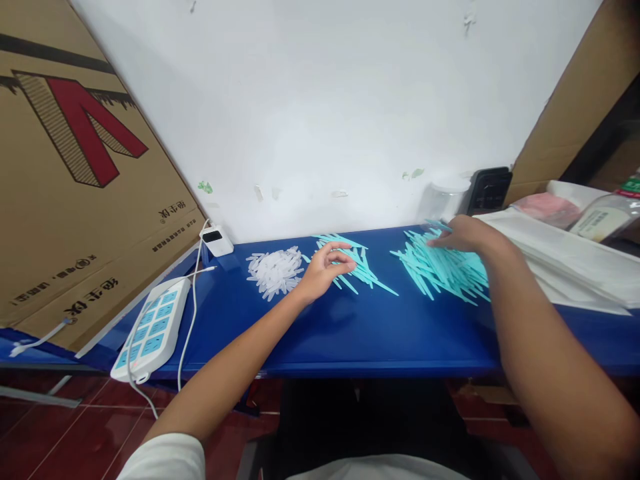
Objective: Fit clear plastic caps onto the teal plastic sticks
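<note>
My left hand (327, 270) hovers at the small pile of thin, pointed teal plastic sticks (373, 277) in the middle of the table. Its fingers are curved, with a gap between thumb and fingertips, and I see nothing in them. Over the back of the larger teal stick pile (443, 270), on the right, my right hand (463, 233) is bent down with its fingers drawn together. A slightly blurred teal stick (437, 225) juts out from its fingertips. Left of my left hand lies a heap of small translucent white plastic pieces (275, 270).
A white power strip (153, 330) with cables and a small white device (217, 241) sit at the left, beside a large cardboard box (95, 200). A clear jar (447, 200), a black object (490, 190), white bags (575, 257) and a bottle (603, 217) stand right.
</note>
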Tool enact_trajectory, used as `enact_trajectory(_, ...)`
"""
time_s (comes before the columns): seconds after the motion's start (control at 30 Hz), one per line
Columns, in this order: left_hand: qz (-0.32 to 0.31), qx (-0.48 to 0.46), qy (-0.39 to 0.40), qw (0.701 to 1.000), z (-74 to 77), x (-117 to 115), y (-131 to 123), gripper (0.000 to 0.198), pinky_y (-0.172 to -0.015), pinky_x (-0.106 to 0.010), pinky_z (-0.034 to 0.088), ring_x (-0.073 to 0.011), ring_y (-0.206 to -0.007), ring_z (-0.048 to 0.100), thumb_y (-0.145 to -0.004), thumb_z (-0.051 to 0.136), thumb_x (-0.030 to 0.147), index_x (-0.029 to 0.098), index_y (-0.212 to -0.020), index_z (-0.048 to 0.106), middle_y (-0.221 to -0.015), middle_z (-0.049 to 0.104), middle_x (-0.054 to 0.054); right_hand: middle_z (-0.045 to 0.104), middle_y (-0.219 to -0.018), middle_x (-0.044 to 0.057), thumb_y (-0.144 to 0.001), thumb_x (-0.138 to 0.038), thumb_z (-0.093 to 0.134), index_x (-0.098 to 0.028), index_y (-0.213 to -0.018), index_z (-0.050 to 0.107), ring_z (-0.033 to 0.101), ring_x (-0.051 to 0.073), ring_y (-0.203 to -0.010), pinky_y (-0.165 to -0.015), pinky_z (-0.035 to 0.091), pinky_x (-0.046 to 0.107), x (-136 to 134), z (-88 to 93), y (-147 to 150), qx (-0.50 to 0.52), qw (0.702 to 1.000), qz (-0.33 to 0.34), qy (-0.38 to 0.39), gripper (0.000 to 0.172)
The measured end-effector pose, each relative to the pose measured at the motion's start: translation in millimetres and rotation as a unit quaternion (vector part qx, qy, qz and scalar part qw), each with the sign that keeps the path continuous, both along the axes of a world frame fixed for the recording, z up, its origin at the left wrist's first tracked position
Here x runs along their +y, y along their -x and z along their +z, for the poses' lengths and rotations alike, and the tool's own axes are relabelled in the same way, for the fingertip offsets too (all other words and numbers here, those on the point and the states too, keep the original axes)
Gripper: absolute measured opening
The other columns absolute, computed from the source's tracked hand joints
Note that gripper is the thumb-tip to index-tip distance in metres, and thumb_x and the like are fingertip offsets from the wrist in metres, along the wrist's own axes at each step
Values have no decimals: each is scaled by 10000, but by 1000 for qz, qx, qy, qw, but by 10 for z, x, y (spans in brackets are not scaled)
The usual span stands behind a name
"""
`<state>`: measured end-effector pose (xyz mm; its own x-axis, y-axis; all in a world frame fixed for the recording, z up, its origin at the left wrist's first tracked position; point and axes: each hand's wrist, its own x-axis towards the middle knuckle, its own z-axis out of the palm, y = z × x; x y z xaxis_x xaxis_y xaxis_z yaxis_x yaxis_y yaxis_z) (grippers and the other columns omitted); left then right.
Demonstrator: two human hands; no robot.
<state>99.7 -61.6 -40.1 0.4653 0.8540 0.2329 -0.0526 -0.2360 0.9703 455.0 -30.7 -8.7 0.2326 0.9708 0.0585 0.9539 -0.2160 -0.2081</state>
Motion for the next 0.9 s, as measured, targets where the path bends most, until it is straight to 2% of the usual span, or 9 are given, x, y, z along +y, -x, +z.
enact_trajectory(0.07, 20, 23, -15, 999, -43, 27, 0, 423, -872, -321, 496, -192, -922, 682, -807, 769, 313, 165, -1171, 613, -919, 720, -61, 706, -871, 209, -831, -503, 749, -113, -817, 695, 600, 220, -697, -636, 357, 351, -14, 41, 19, -3, 999, -40, 32, 394)
enact_trajectory(0.13, 52, 59, -46, 996, -93, 43, -1, 361, -824, -301, 488, -182, -880, 681, -852, 722, 329, 169, -1156, 611, -882, 714, -47, 711, -928, 236, -893, -529, 665, -103, -858, 701, 624, 246, -765, -662, 377, 352, -40, 86, 73, -7, 1000, -22, 4, 429)
enact_trajectory(0.23, 103, 135, -127, 977, -134, 36, 17, 307, -756, -279, 462, -169, -814, 655, -932, 635, 384, 191, -1169, 602, -854, 690, -27, 743, -993, 193, -983, -428, 527, -120, -901, 732, 653, 237, -838, -732, 429, 323, -105, 129, 278, 73, 986, 148, 17, 379)
enact_trajectory(0.33, 138, 218, -217, 941, -103, 20, 68, 321, -763, -285, 436, -181, -825, 618, -985, 561, 439, 215, -1211, 604, -877, 668, -27, 771, -1004, 98, -961, -408, 539, -191, -962, 769, 673, 220, -851, -742, 471, 302, -216, 132, 643, 191, 926, 324, 40, 317)
enact_trajectory(0.5, 63, 314, -323, 890, -13, 48, 135, 316, -784, -300, 391, -201, -809, 569, -1046, 438, 411, 207, -965, 665, -828, 636, -45, 767, -854, 77, -886, -497, 643, -182, -884, 769, 657, 192, -683, -643, 488, 301, -420, 79, 1233, 299, 860, 411, 45, 339)
enact_trajectory(0.6, 43, 346, -340, 873, 24, 94, 153, 399, -723, -295, 361, -195, -739, 552, -1059, 397, 409, 200, -800, 618, -756, 613, -45, 770, -847, 71, -902, -478, 622, -173, -898, 759, 682, 188, -683, -654, 506, 301, -448, 65, 1303, 302, 855, 420, 34, 335)
enact_trajectory(0.67, 67, 379, -348, 855, 69, 135, 208, 424, -697, -298, 349, -196, -713, 555, -1061, 384, 434, 205, -785, 610, -739, 615, -47, 777, -845, 72, -907, -437, 612, -172, -883, 760, 702, 194, -701, -681, 522, 306, -415, 80, 1210, 275, 873, 403, 17, 305)
enact_trajectory(0.77, 147, 441, -354, 812, 175, 224, 409, 466, -696, -310, 358, -216, -739, 591, -1067, 338, 463, 210, -816, 638, -779, 658, -73, 785, -823, 64, -898, -373, 606, -178, -887, 767, 717, 203, -720, -701, 534, 305, -307, 119, 936, 214, 925, 314, -22, 253)
enact_trajectory(0.9, 276, 552, -317, 720, 295, 379, 800, 477, -745, -351, 408, -280, -855, 638, -1052, 354, 465, 191, -897, 713, -916, 716, -138, 780, -784, 72, -870, -312, 606, -176, -876, 765, 708, 223, -755, -704, 500, 302, -118, 76, 507, 59, 982, 160, -79, 209)
